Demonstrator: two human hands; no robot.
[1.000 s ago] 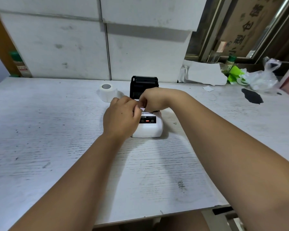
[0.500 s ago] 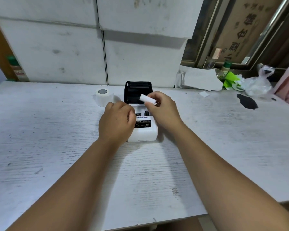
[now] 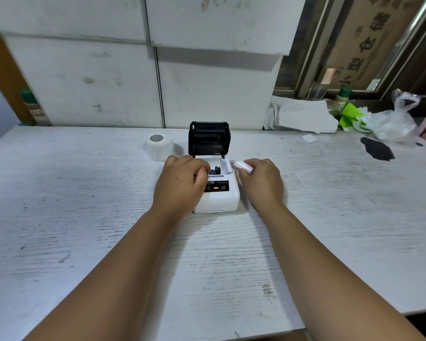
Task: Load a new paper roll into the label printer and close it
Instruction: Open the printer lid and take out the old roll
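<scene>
A small white label printer (image 3: 219,200) sits mid-table with its black lid (image 3: 209,139) standing open at the back. My left hand (image 3: 180,185) rests on the printer's left side, fingers curled at the edge of the open paper bay. My right hand (image 3: 261,183) is just right of the printer and holds a small white empty roll core (image 3: 242,166) between its fingers. A full white paper roll (image 3: 159,146) stands on the table to the left of the lid, apart from both hands.
White panels form a wall close behind the printer. At the back right lie crumpled white paper (image 3: 303,116), green scraps (image 3: 349,116), a plastic bag (image 3: 394,119) and a dark patch (image 3: 376,148) on the table. The table's front edge (image 3: 354,313) runs near my right forearm.
My right hand lifted the small white core out of the printer bay and carried it to the printer's right side. My left hand stayed on the printer's left.
</scene>
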